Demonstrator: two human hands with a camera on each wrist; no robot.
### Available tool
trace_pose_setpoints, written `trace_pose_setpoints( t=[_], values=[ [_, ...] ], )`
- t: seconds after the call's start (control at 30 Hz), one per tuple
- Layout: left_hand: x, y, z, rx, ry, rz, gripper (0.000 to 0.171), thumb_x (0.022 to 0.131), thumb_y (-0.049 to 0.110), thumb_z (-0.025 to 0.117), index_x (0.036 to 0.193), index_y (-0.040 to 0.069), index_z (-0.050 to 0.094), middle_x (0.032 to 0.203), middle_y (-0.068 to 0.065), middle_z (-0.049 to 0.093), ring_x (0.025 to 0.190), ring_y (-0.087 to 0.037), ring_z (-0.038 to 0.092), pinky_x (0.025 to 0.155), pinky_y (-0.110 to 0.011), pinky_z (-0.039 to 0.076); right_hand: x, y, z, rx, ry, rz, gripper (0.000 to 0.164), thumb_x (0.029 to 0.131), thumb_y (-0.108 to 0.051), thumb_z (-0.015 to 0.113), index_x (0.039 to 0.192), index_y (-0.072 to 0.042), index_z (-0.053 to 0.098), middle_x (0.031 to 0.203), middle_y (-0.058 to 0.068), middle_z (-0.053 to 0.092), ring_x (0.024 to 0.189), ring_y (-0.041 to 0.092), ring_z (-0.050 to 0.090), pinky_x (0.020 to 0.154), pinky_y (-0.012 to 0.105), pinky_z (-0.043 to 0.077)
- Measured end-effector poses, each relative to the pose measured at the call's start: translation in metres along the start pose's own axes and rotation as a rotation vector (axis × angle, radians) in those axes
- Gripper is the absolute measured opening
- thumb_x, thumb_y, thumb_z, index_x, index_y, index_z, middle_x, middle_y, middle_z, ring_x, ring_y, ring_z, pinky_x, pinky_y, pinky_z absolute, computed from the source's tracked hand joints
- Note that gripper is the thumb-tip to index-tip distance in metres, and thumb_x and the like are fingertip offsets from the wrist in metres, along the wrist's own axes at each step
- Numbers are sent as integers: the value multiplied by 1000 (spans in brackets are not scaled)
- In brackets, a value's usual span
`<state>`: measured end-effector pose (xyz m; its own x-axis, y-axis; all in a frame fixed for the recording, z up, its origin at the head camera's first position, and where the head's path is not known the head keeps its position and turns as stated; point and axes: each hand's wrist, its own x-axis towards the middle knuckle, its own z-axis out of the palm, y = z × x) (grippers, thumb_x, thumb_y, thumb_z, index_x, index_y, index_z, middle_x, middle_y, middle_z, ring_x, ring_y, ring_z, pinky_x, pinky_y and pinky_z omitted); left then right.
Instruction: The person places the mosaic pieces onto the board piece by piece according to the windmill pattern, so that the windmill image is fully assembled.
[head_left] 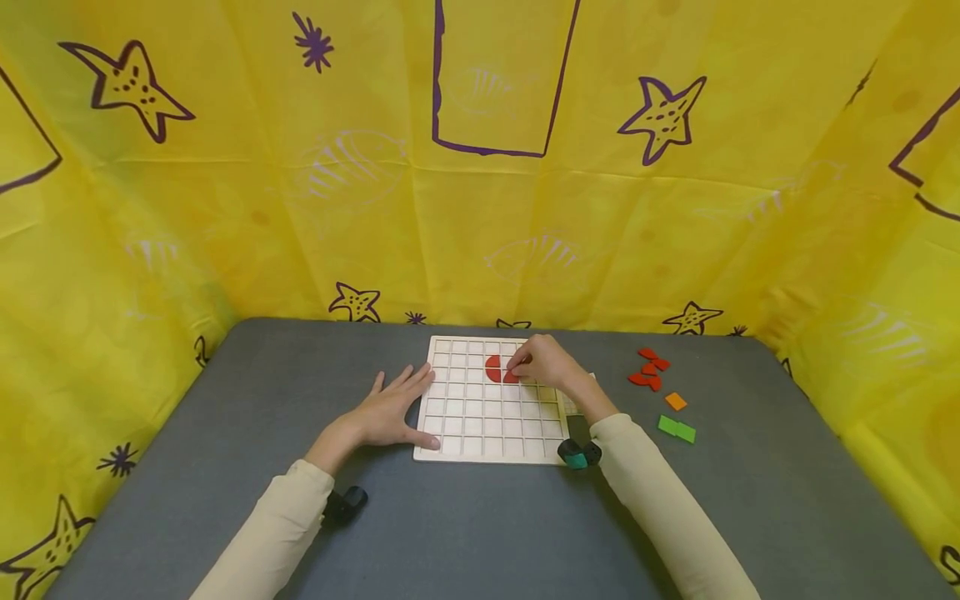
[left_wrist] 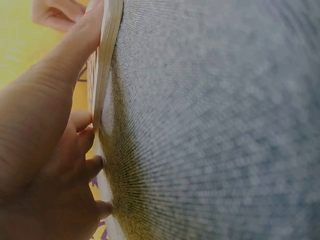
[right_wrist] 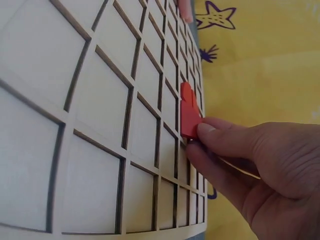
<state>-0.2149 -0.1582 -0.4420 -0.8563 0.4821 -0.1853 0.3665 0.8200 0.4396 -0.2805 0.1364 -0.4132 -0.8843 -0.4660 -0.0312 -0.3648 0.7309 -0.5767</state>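
A pale wooden grid board [head_left: 480, 425] with square cells lies on the table. Red quarter-round tiles [head_left: 492, 368] sit in cells of its upper middle. My right hand [head_left: 546, 363] is over the board and pinches another red tile [right_wrist: 190, 119] between thumb and fingers, right beside the placed ones. At the board's left edge rests my left hand [head_left: 386, 412], fingers spread, the thumb at the near left corner. In the left wrist view the fingers of that hand [left_wrist: 55, 130] touch the board's side.
Right of the board lie several loose red tiles [head_left: 649, 371], an orange square tile [head_left: 676, 402] and green tiles [head_left: 677, 428]. A pale gridded piece [head_left: 572, 406] shows partly behind the right wrist. Yellow patterned cloth [head_left: 480, 233] hangs around the grey table [head_left: 465, 533].
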Motion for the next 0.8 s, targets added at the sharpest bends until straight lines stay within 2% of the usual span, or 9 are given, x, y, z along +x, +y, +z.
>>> trace_pose_setpoints(
  t=[0.33,0.6,0.8],
  values=[
    [-2,3,1,-4,7,11,117,70,66,76,157,9,21,164,-7,12,149,-37,6,112,-67,-5,-4,1,7,50,39,72,7,86,-2,73,90,-4,79,89,6,75,81,17,68,71,28,55],
    [-1,4,1,4,6,0,119,69,67,76,157,10,20,164,-6,12,150,-36,6,112,-66,-5,-6,1,11,-6,85,70,8,85,-2,74,88,-6,80,89,5,74,93,22,66,77,32,54],
    [-1,4,0,17,5,-17,119,69,68,76,157,10,20,164,-7,11,150,-36,6,112,-66,-5,-5,1,6,-18,46,35,10,87,-1,72,93,-4,79,93,7,75,94,24,67,78,33,55]
  ],
)
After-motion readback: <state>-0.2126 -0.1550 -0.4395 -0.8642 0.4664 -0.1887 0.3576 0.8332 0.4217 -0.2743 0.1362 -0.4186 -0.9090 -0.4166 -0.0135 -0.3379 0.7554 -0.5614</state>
